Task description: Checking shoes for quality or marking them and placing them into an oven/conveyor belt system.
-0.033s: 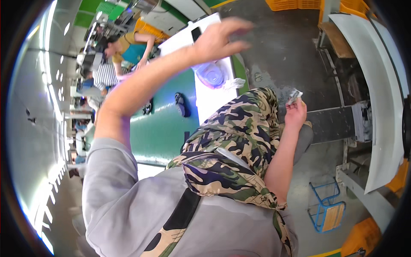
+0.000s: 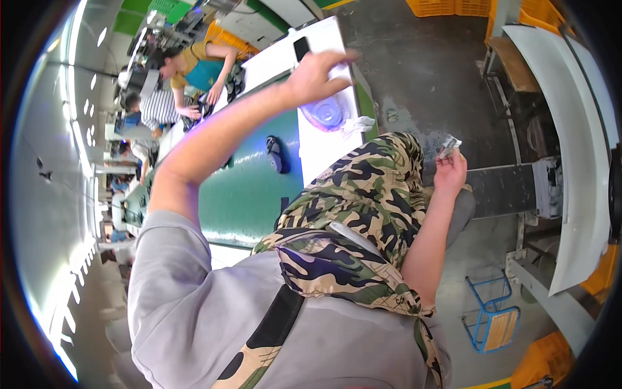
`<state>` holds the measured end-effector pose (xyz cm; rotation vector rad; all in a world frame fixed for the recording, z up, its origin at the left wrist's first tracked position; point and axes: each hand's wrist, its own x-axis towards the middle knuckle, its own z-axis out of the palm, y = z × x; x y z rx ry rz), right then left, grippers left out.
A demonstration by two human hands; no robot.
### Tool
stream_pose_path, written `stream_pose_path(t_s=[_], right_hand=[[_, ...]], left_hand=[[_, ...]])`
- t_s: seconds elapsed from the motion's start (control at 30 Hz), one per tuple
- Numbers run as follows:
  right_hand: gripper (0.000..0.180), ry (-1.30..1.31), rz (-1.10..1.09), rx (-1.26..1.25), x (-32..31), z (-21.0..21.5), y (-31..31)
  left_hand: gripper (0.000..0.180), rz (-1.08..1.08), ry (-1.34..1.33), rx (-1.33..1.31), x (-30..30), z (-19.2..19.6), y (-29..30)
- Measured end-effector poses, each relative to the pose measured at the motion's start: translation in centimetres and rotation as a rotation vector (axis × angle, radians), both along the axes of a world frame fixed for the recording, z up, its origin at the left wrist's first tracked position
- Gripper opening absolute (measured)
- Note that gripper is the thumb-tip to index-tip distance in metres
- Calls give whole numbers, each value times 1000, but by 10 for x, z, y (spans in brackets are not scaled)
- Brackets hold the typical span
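Note:
My left hand [image 2: 317,76] is raised over the white table, its fingers spread and nothing between them. Below it on the table stands a round, clear, bluish plastic container [image 2: 326,114], with a crumpled white cloth [image 2: 357,126] at its right. A dark phone [image 2: 301,48] lies just beyond the hand. Out to the right, my right hand [image 2: 450,172] pinches a small crumpled whitish-grey scrap [image 2: 449,146]; whether it is cloth or wrapper I cannot tell. A dark sandal [image 2: 276,154] rests on the green conveyor belt [image 2: 249,194] at left.
Across the belt a person in a yellow top and teal apron [image 2: 204,72] handles dark footwear, beside one in stripes [image 2: 159,110]. A blue-framed stool [image 2: 495,321] stands at lower right. Orange crates [image 2: 447,8] and a curved white panel [image 2: 570,162] border the right side.
My left hand has come a little nearer and leftward, still spread. My right hand keeps the scrap, almost unmoved. The person across has shifted their arms.

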<state>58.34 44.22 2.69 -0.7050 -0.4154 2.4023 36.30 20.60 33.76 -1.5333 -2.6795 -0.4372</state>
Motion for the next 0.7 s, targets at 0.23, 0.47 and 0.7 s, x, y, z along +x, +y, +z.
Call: stream_pose_path(t_s=[0.23,0.47,0.7], right_hand=[[15,-110,28,45,18,-7,-1],[18,-240,50,106,45,16,-27],[13,-330,136,300,-2,81,-54]], left_hand=[[64,420,-225,-688,18,-209,-328],[100,1394,-609,-185,20,-296,-343],[58,1316,-1195,-33,-2,-307,-383]])
